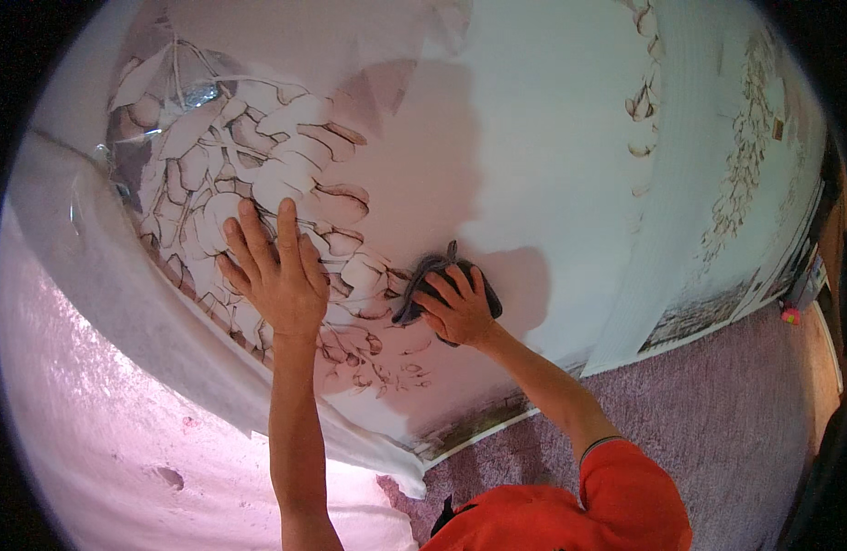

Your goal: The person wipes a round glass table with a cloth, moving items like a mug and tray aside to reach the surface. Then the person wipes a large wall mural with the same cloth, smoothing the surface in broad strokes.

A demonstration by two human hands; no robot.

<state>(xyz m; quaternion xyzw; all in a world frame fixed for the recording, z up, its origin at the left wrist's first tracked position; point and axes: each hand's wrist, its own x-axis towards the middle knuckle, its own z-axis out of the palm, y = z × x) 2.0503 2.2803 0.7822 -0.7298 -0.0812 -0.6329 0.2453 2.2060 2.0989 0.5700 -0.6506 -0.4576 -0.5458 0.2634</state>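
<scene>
A large pale sheet of wallpaper (570, 184), printed with outlined flowers and leaves, spreads out in front of me. My left hand (278, 275) lies on the flower print with its fingers stretched out and nothing in it. To its right, my right hand (460, 308) presses a bunched dark grey cloth (488, 286) against the wallpaper, beside the print's right edge. Part of the cloth is hidden under my palm and fingers. The shadow of my right hand falls on the paper around it.
A whitish strip of sheeting (166, 298) runs along the print's left edge, with a bright pinkish surface (102, 404) beyond it. Purple-grey carpet (708, 413) lies below the wallpaper. Shiny clear film (198, 95) shows at the upper left. A small pink object (790, 317) sits at the far right.
</scene>
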